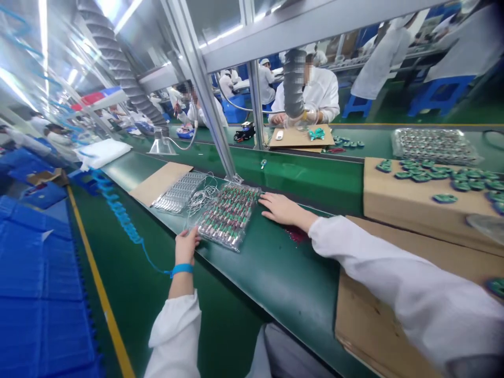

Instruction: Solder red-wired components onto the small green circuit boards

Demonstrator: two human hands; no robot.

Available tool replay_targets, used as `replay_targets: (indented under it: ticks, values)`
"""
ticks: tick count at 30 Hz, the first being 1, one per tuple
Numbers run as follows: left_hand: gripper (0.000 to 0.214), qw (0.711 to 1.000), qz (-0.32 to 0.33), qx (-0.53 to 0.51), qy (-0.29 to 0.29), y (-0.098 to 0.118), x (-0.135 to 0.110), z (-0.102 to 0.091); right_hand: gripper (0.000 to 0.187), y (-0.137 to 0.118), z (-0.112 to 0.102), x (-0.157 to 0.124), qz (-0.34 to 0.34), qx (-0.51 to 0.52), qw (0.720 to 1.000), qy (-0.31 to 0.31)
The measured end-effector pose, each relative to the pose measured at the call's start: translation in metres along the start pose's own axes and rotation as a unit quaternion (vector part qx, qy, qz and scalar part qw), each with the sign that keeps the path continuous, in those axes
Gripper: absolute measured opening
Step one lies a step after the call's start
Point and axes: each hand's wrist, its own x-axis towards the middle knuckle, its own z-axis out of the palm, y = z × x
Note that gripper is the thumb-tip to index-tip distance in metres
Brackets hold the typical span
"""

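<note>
Glossy clear plastic tray [228, 218] on a smooth, probably rubber belt [275, 262], beside matt cardboard sheet [161, 184].

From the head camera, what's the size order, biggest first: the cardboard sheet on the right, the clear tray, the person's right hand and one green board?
1. Cardboard sheet
2. Clear tray and right hand: they look alike, and the hand seems nearer the camera, so I won't rank them.
3. Green board

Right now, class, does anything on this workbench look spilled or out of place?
Yes: a dark red patch lies on the green bench beside the right hand, looking spilled; what it is, I cannot tell.
</note>
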Motion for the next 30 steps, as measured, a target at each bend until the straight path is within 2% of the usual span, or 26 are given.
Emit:
replay_targets:
  ticks: [2,5,10,14,16,18,21,25,30]
  values:
    - [0.040,0.999,0.008,-0.050,0.016,0.000,-0.007,0.009,0.054,0.018,0.011,0.019,0.005,-0.004,1.000,-0.006]
    - [0.042,0.993,0.036,-0.114,0.004,0.000,-0.020,0.028,0.059,0.039,0.014,0.014,0.002,-0.003,1.000,-0.021]
    - [0.050,0.978,0.087,-0.183,-0.039,0.006,-0.040,0.054,0.065,0.051,0.001,-0.045,0.011,0.010,0.999,-0.041]
    - [0.054,0.959,0.082,-0.251,-0.102,0.016,-0.049,0.064,0.066,0.038,-0.002,-0.104,0.047,0.013,0.998,-0.041]
    - [0.053,0.947,0.084,-0.286,-0.118,0.021,-0.053,0.066,0.077,0.027,0.002,-0.127,0.075,0.006,0.997,-0.032]
    - [0.050,0.940,0.113,-0.298,-0.126,0.026,-0.059,0.069,0.092,0.016,0.008,-0.140,0.094,0.000,0.995,-0.020]
    - [0.046,0.931,0.177,-0.285,-0.146,0.035,-0.070,0.074,0.096,0.006,0.016,-0.139,0.106,-0.005,0.994,0.003]
    - [0.046,0.939,0.240,-0.203,-0.136,0.042,-0.092,0.084,0.081,0.009,0.014,-0.121,0.086,-0.001,0.996,0.022]
    - [0.055,0.933,0.311,-0.094,-0.153,0.027,-0.124,0.098,0.069,0.006,0.009,-0.113,0.049,0.001,0.998,0.039]
